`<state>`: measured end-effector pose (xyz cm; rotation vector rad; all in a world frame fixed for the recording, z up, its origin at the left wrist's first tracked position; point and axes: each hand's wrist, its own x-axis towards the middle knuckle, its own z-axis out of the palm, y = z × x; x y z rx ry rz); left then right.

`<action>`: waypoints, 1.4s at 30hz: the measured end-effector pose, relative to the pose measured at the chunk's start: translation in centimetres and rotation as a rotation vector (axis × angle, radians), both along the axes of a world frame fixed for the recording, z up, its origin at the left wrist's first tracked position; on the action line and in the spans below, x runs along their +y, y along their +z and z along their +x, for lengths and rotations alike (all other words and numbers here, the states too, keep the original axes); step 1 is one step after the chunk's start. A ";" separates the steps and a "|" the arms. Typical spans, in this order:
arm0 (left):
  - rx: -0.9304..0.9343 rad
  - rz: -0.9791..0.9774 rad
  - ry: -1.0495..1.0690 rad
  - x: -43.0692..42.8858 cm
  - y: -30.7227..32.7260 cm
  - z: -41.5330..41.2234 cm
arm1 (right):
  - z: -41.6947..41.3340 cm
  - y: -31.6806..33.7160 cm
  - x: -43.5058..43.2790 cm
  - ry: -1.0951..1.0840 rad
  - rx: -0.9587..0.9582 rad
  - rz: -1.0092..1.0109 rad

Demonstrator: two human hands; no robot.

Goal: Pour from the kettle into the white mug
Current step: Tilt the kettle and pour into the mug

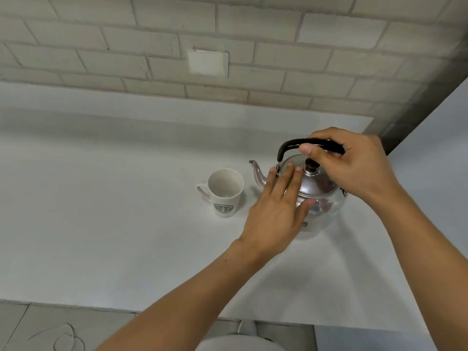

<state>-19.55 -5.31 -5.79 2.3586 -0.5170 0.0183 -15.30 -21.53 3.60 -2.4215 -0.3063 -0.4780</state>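
A shiny steel kettle [321, 196] with a black arched handle and a dark lid knob stands on the white counter [114, 224], its spout pointing left. My right hand [354, 163] is closed around the top of the handle. My left hand [278, 211] lies flat against the kettle's left side, fingers spread and reaching up to the lid. Just left of the spout stands the white mug [225, 192], upright, with a green round logo facing me and its handle turned left. The mug looks almost empty inside.
A pale brick wall [152, 46] with a white blank cover plate [207, 62] runs behind the counter. A white panel [430, 148] stands at the right. The counter's front edge runs along the bottom, with tiled floor [50, 328] below.
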 end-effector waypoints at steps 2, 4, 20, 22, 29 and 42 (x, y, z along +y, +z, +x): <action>0.031 -0.037 0.009 0.2 0.2 -0.7 | -0.5 0.5 0.5 0.021 0.007 -0.023; 0.057 -0.070 0.022 0.3 0.5 -1.3 | -0.9 1.1 1.0 0.051 0.004 -0.048; 0.130 -0.332 0.086 1.0 0.7 -1.5 | 0.9 4.4 5.0 0.231 0.078 -0.359; 0.125 -0.363 0.097 0.9 0.6 -1.2 | 1.3 4.6 5.3 0.238 0.078 -0.387; 0.147 -0.447 0.129 0.6 0.6 -0.6 | 2.6 5.2 6.4 0.253 0.077 -0.472; 0.136 -0.595 0.156 0.6 0.9 -0.7 | 3.7 5.7 8.2 0.299 0.100 -0.617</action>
